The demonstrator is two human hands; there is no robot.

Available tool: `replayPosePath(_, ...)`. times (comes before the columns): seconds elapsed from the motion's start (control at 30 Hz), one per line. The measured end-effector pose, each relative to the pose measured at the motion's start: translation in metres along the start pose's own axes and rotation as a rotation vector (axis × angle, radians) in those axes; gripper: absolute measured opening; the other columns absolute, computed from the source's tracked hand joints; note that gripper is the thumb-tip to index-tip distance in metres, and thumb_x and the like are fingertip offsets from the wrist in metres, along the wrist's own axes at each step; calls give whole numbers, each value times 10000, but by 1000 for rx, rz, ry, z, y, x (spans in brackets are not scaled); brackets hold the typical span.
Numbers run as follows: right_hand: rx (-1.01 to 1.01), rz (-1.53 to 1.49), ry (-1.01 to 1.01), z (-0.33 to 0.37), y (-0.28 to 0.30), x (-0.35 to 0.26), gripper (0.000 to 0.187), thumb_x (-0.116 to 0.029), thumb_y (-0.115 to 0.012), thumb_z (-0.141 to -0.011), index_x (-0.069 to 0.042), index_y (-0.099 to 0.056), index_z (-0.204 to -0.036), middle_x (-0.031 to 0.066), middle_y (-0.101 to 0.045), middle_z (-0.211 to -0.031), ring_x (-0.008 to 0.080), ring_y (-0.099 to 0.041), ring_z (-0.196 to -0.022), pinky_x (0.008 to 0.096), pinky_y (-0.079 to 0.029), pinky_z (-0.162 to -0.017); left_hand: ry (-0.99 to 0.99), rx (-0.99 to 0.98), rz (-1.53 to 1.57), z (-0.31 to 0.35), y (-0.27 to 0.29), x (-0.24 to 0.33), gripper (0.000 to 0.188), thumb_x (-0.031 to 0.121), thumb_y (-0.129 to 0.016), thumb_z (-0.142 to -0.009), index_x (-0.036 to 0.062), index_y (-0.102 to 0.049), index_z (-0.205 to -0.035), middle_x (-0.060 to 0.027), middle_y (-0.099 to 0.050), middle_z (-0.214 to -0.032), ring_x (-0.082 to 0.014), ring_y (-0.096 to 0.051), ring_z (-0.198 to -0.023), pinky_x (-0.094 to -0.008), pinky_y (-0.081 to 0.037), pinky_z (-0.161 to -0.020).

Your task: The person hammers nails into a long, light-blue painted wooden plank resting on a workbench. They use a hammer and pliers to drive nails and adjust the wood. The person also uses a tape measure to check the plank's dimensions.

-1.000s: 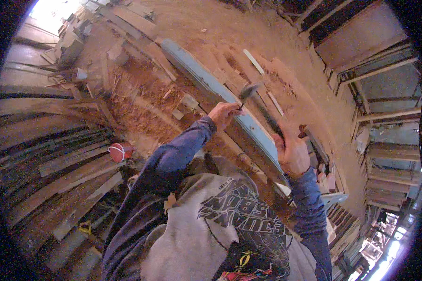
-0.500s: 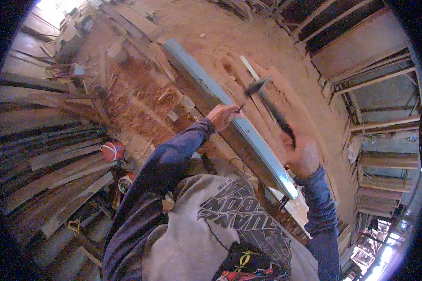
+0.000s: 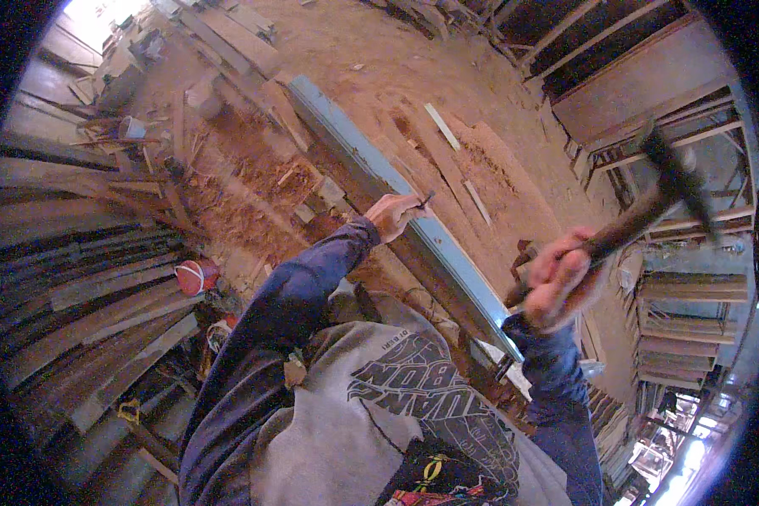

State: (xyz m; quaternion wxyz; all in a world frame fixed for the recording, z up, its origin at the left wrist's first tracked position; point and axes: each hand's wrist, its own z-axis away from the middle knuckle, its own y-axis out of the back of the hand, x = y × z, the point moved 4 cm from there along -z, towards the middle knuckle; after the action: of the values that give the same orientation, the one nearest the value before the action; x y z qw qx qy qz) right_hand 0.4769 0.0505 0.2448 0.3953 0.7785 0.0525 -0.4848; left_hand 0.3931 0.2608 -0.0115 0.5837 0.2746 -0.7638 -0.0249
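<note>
Head view shows that the dark hammer with a straight handle is now swung up to the right, whereas half a second ago its head was near my left hand. My right hand is closed around the handle. My left fingers still pinch a thin, dark, nail-like piece over the long, pale-blue beam, which lies diagonally before me. The hands are well apart. I judge this a pause between blows; whether the piece has entered, I cannot tell.
</note>
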Motion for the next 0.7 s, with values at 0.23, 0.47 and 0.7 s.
replayPosePath(0.23, -269, 422, 14, 9, -11, 35, 428, -295, -522, -974, -23, -485, -1303, 298, -636, -1024, 494, -629, -838, 507, -512, -731, 56, 6, 157, -1, -2, 4, 172, 58, -597, -894, -10, -591, -1052, -220, -656, -938, -402, -655, -887, -459, -512, -704)
replayPosePath(0.47, 59, 290, -312, 58, -39, 158, 343, -387, -611, -919, -63, -598, -1033, 153, -664, -859, 339, -640, -749, 452, -494, -683, 158, 195, -77, -13, 16, 51, 216, 159, -615, -922, -29, -637, -1027, -188, -691, -948, -342, -671, -883, -392, -530, -800)
replayPosePath(0.7, 100, 321, -453, 99, -71, 204, 563, -517, -801, -707, -54, -599, -953, 98, -607, -816, 315, -601, -817, 428, -469, -777, 191, 316, -517, -30, 17, 101, 146, 138, -610, -905, 4, -569, -865, -201, -613, -808, -425, -594, -766, -458, -485, -687)
